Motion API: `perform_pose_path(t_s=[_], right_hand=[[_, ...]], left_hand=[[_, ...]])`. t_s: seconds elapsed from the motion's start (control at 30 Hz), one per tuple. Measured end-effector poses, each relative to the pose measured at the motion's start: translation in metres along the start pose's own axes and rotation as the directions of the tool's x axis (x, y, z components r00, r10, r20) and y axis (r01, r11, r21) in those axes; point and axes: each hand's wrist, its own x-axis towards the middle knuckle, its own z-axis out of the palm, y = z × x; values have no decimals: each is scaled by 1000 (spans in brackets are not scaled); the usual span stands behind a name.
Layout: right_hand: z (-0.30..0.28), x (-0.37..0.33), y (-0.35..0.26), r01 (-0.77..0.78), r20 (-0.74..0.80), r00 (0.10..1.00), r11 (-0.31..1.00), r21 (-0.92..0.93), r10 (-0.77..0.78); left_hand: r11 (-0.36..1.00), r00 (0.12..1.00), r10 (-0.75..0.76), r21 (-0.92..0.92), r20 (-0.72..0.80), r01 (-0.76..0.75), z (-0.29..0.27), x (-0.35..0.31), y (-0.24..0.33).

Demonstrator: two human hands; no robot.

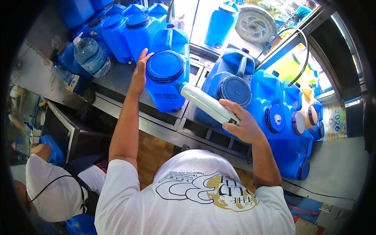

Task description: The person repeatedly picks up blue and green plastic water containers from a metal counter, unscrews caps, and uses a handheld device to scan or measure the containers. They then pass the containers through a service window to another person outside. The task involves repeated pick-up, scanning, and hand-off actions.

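A blue water jug (pixel 166 94) stands in front of me on the metal counter, its wide round cap (pixel 164 66) facing me with a dark band around the rim. My left hand (pixel 140 72) is upright at the jug's left side, fingers stretched out and open, close to the cap's edge; whether it touches is hard to tell. In my right hand (pixel 243 122) is a white heat gun (pixel 207 102) with a long barrel, gripped at its rear end. Its teal tip points left at the lower right of the cap, near the dark band.
More blue jugs crowd the left (pixel 117 33) and right (pixel 274 105) of the counter (pixel 117 84). A clear plastic bottle (pixel 91 55) stands at the left. Curved hoses (pixel 307 51) hang near the window. A person in white (pixel 56 186) is close behind at lower left.
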Motion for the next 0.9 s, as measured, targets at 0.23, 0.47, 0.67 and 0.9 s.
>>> perform_pose_path(t_s=[0.23,0.47,0.67,0.9], right_hand=[[10,-7,5,39,-122,992,999,36,-34],[21,-10,14,75,-118,990,997,24,-71],[30,-17,21,47,-100,994,993,109,-36],[45,-18,24,80,-139,988,996,44,-73]], left_hand=[[988,991,-10,148,-130,30,-2,-24,5],[999,994,-36,6,-99,36,9,-7,5],[990,992,64,135,-111,-49,-1,-22,5],[999,995,45,20,-90,-44,5,-3,-4]])
